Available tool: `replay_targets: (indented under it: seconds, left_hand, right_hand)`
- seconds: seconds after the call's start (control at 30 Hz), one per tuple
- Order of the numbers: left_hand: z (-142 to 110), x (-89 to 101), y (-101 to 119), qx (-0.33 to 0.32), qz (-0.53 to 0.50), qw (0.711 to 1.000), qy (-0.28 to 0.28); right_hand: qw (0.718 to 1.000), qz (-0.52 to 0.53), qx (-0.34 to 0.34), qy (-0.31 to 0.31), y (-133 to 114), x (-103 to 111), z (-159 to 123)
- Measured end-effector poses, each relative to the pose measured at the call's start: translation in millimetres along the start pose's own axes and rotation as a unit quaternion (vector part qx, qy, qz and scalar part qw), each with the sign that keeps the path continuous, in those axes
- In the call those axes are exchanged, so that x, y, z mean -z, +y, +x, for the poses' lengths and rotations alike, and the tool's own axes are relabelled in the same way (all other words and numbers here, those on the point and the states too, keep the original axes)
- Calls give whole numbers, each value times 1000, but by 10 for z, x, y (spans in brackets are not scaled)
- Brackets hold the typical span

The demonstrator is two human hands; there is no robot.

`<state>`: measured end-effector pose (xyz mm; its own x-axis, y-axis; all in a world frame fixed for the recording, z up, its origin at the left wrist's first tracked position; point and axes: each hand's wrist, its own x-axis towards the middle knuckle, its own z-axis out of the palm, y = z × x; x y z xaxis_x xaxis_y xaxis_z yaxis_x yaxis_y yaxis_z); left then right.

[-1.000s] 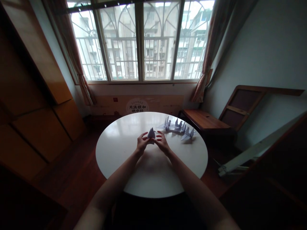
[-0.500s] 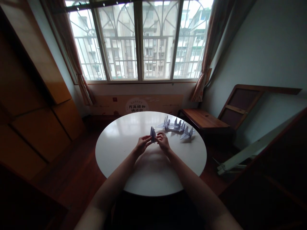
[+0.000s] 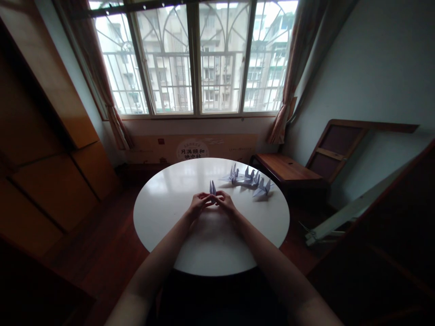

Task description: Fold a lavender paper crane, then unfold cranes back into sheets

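Observation:
A folded piece of pale bluish paper (image 3: 212, 187) stands upright between my two hands, its narrow points facing up. My left hand (image 3: 199, 203) pinches it from the left side. From the right, my right hand (image 3: 224, 200) grips it too, and the fingertips of both hands meet around its lower part, which they hide. Beyond my right hand, several folded paper cranes (image 3: 263, 188) with raised wings sit close together on the white round table (image 3: 156, 217).
A low wooden bench (image 3: 288, 168) stands behind the table at the right, with a framed wooden panel (image 3: 331, 149) leaning by the wall. Wooden cabinets (image 3: 44, 199) line the left side. A long printed box (image 3: 146, 147) lies under the window.
My hands have drawn together around the folded paper, with the right hand's fingers now closed against it. The paper has turned a little, and two narrow points show. The view has shifted slightly.

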<state>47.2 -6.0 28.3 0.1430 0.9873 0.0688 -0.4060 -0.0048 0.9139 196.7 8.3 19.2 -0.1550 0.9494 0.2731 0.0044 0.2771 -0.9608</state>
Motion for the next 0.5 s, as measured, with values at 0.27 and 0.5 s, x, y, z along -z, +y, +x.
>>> replay_targets:
  seconds: [0.27, 0.5]
  left_hand:
    - [68, 69, -51, 9, 10, 1000, -3]
    - [64, 52, 17, 21, 32, 999, 19]
  right_hand:
    - [999, 21, -26, -16, -99, 34, -34]
    - [999, 23, -31, -17, -138, 31, -44]
